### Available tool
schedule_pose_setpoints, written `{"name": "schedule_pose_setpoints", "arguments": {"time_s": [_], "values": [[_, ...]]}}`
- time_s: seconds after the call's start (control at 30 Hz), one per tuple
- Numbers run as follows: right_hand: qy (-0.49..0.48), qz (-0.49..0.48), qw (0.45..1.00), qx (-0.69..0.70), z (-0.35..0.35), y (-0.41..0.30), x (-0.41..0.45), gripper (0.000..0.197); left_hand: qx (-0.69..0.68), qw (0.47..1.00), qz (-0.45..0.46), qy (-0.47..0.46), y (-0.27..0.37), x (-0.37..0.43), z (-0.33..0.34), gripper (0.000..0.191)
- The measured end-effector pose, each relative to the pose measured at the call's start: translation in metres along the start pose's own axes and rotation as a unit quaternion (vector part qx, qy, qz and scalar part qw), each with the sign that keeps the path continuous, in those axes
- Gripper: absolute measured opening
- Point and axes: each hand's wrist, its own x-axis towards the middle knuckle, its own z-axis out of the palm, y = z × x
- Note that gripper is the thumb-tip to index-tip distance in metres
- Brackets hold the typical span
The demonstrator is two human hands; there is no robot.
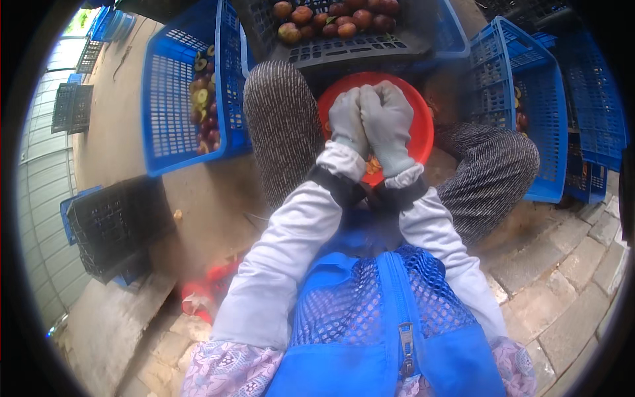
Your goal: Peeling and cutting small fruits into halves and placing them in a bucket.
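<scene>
Over a red plastic basin, my left hand and my right hand are pressed together, both in grey gloves. The fingers are curled inward, and the backs of the gloves hide whatever may be between them. Small orange fruit pieces lie in the basin below my wrists. Just beyond it, a black plastic crate holds several whole reddish plums.
To the left, a blue plastic crate contains cut and whole plums. Another blue crate on the right also holds fruit. My bent knees flank the basin. A dark crate stands lower left, near paving bricks.
</scene>
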Motion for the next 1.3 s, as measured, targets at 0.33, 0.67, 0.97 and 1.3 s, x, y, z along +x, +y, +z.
{"name": "schedule_pose_setpoints", "arguments": {"time_s": [0.33, 0.67, 0.97, 1.3], "values": [[-0.097, -0.21, 0.949, -0.213, -0.001, 0.007, 0.009, 0.018, -0.03, 0.989, -0.078, -0.123, 0.012, -0.003, -0.015, 0.022], [-0.208, -0.247, 0.914, -0.247, -0.001, 0.014, 0.02, 0.018, 0.017, 0.968, -0.154, -0.199, 0.003, -0.003, -0.013, 0.04], [-0.287, -0.278, 0.873, -0.278, -0.005, 0.015, 0.037, 0.017, -0.001, 0.961, -0.17, -0.218, -0.013, -0.011, 0.0, 0.051], [-0.378, -0.154, 0.909, -0.085, -0.012, 0.003, 0.045, 0.016, -0.634, 0.588, -0.462, -0.195, -0.002, -0.022, 0.002, 0.039]]}}
